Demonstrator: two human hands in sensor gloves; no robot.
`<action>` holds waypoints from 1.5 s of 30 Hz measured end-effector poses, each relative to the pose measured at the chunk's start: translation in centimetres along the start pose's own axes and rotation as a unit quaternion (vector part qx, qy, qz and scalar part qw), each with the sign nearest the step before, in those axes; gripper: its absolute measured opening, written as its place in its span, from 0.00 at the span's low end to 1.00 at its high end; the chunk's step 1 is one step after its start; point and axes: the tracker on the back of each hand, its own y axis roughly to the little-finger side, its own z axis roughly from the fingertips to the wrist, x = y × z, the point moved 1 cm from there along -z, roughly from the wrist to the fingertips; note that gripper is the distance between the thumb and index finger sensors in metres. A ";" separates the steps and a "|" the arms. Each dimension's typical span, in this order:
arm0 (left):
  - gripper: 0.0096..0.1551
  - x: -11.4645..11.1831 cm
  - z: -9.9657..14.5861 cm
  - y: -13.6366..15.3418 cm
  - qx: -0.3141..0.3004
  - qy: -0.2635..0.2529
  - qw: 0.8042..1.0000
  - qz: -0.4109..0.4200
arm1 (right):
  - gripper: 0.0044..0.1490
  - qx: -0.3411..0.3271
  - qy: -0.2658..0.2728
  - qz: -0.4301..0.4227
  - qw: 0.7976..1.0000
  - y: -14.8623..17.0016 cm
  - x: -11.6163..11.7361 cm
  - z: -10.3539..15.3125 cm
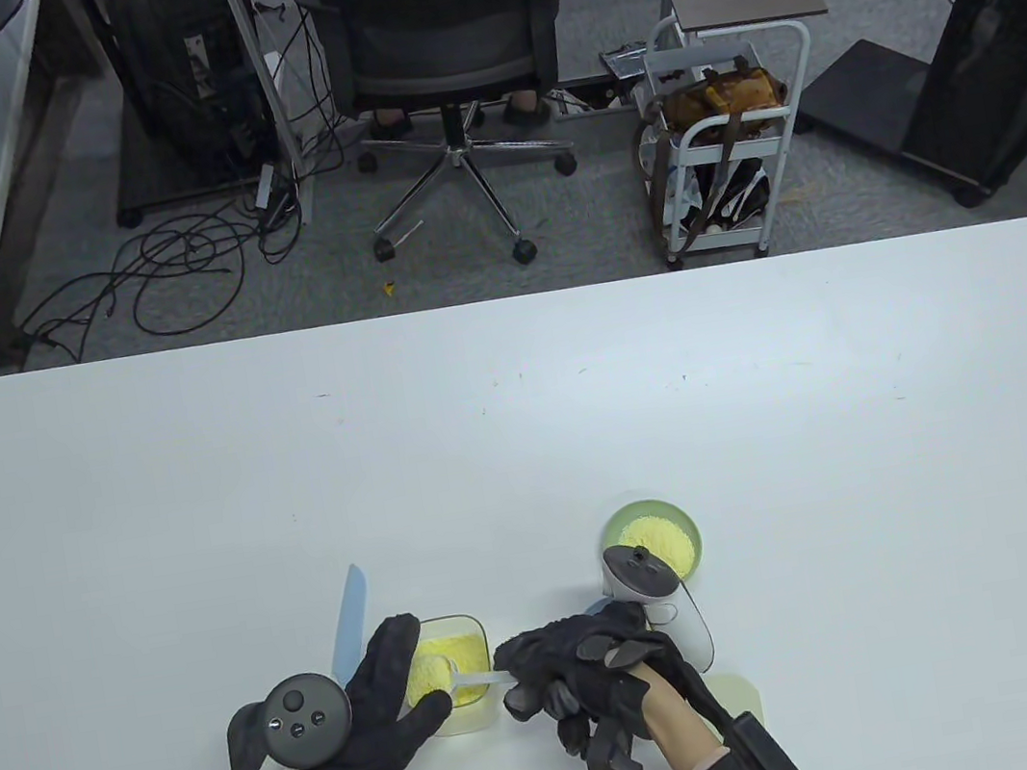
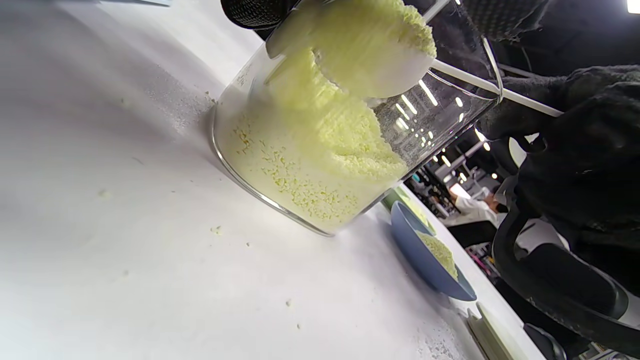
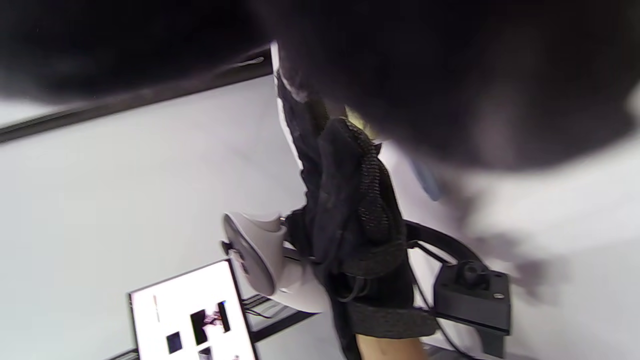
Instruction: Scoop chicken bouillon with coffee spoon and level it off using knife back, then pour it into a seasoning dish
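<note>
From the table view, we see the right hand (image 1: 567,664) pinching the handle of the white coffee spoon (image 1: 470,676), whose bowl sits over the clear glass container (image 1: 459,627) of yellow chicken bouillon (image 1: 436,662). The left hand (image 1: 380,708) lies with straight fingers spread against the container's left side, holding nothing. A pale blue knife (image 1: 348,621) lies on the white table (image 1: 517,404) just behind that hand. A green seasoning dish (image 1: 666,517) with bouillon in it stands just beyond the right hand. All this crowds the near edge; the table's far half gives open room. Past the far edge stand an office chair (image 1: 450,44) and a white cart (image 1: 728,137).

From the left wrist view, the spoon is heaped with bouillon above the container's mouth, its handle running into the right hand's fingers (image 2: 575,110). A blue dish (image 2: 425,255) with bouillon stands near the container, and loose grains dot the table. We can read no writing on the glass.

From the right wrist view, dark blur covers most; we see the left hand's glove and tracker (image 3: 260,255), and a lit screen (image 3: 190,315) whose marks are illegible.
</note>
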 end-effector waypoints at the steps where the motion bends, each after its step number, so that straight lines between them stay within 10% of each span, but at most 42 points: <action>1: 0.51 0.1 0.0 0.0 -0.001 -0.004 1.000 0.000 | 0.25 -0.003 0.001 -0.003 1.000 0.1 -0.1 0.1; 9: 0.49 3.3 1.2 0.7 -0.002 -0.089 0.995 0.047 | 0.25 -0.053 0.004 -0.022 0.998 -1.0 -0.7 1.7; 13: 0.40 5.1 2.4 1.9 0.108 -0.196 0.974 -0.038 | 0.25 -0.062 0.005 -0.021 0.998 -1.2 -0.8 2.4; 22: 0.45 3.9 1.7 4.2 0.322 -0.025 0.925 -0.200 | 0.25 -0.069 0.002 -0.016 0.997 -1.2 -0.4 2.8; 45: 0.29 1.9 0.2 4.3 0.296 0.010 0.931 -0.211 | 0.26 -0.063 0.008 -0.008 0.998 -1.2 -0.1 2.7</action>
